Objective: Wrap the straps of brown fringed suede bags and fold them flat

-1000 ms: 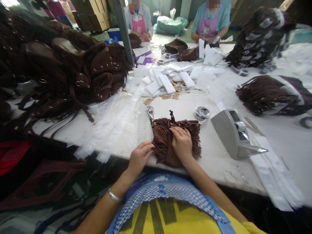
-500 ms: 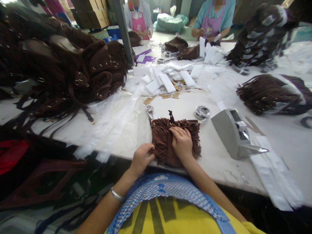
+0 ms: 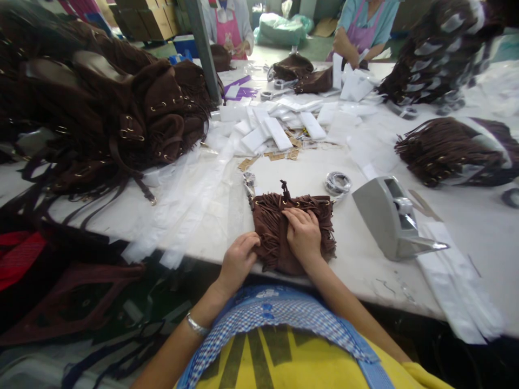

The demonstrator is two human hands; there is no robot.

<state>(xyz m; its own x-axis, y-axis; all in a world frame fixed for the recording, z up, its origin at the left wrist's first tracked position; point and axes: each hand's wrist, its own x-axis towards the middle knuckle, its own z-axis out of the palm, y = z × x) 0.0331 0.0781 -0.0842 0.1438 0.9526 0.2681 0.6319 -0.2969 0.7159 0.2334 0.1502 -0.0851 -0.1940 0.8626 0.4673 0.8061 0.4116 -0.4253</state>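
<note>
Drawstring bag (image 3: 276,232), brown and fringed, lies under the flattened right hand (image 3: 304,233) while the left hand (image 3: 239,256) pinches its side fringe (image 3: 267,244), a tape dispenser (image 3: 377,216) sitting right of both hands.

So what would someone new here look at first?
Probably the big heap of brown bags on the left. Then the fringed bag in front, under the right hand, the left hand at its edge. The grey tape dispenser to that bag's right stands out too.

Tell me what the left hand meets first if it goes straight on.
Likely the left edge of the fringed brown bag; the left hand is right beside it, perhaps touching, though depth is unclear.
</note>
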